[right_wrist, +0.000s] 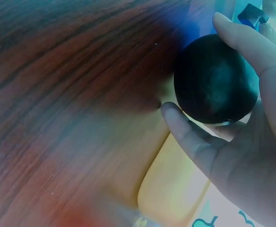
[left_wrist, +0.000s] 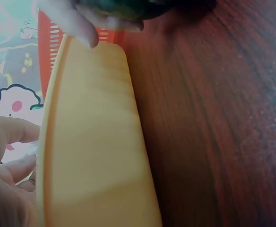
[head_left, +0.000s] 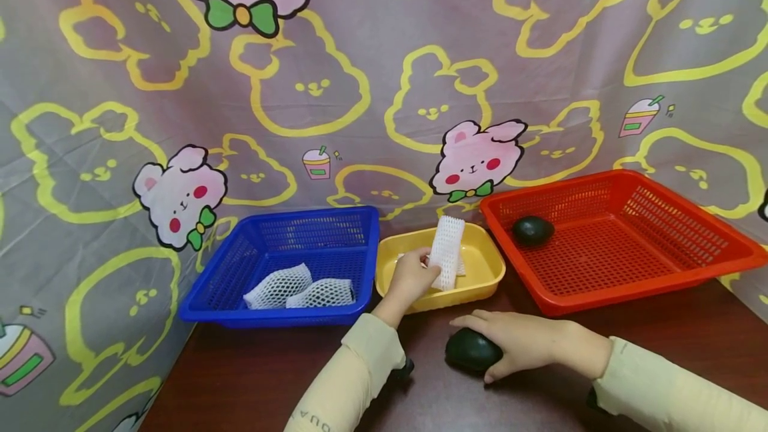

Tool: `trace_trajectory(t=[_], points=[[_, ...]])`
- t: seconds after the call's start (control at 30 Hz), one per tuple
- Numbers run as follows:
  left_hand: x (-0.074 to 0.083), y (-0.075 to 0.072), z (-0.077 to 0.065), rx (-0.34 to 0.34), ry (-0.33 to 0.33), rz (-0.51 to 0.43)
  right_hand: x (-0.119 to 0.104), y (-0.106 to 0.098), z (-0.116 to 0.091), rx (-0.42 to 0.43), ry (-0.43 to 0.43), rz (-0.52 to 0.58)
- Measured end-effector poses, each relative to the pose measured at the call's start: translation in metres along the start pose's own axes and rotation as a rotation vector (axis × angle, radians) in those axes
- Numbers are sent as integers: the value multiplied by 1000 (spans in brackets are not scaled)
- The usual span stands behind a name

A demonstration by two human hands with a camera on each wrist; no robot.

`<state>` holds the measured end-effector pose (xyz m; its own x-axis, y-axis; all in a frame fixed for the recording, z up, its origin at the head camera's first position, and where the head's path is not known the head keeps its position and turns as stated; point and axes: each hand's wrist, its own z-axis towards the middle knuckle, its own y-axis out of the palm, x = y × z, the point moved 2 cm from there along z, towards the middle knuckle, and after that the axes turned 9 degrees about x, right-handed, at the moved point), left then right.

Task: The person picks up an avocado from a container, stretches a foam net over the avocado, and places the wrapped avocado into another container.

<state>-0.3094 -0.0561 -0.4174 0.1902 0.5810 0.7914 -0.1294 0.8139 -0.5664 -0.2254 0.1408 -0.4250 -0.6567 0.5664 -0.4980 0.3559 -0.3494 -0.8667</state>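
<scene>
My left hand (head_left: 414, 275) pinches a white foam net sleeve (head_left: 449, 245) and holds it upright over the yellow tray (head_left: 485, 265). Behind that sleeve, more white foam netting (head_left: 461, 267) lies in the tray. In front of the tray, my right hand (head_left: 531, 339) grips a dark green avocado (head_left: 473, 351) close over the table, thumb on the near side and fingers on the far side. The right wrist view shows the same avocado (right_wrist: 217, 79) between thumb and fingers. In the left wrist view the tray's outer wall (left_wrist: 93, 123) hides most of the sleeve.
A blue basket (head_left: 276, 316) on the left contains two bulging white foam nets (head_left: 279, 287). On the right stands a red basket (head_left: 624, 252) with one avocado (head_left: 533, 231) near its left wall. A patterned cloth (head_left: 360, 85) hangs behind the brown table (head_left: 240, 379).
</scene>
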Motion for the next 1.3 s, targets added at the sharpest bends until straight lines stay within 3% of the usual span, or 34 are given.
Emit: trace_trajectory(t=[0.13,0.7,1.13,1.3], points=[[3,-4,-2,13,-11,-20,0,-1,-2,5,-9,-4],[18,-23,-11,45,70,-45,-1,-8,-7,6,-4,-3],[27,-35,-19,24,90,-42,1,-17,-12,13,59,34],[28,-40,-22,6,101,-51,2,-20,-12,34,39,24]])
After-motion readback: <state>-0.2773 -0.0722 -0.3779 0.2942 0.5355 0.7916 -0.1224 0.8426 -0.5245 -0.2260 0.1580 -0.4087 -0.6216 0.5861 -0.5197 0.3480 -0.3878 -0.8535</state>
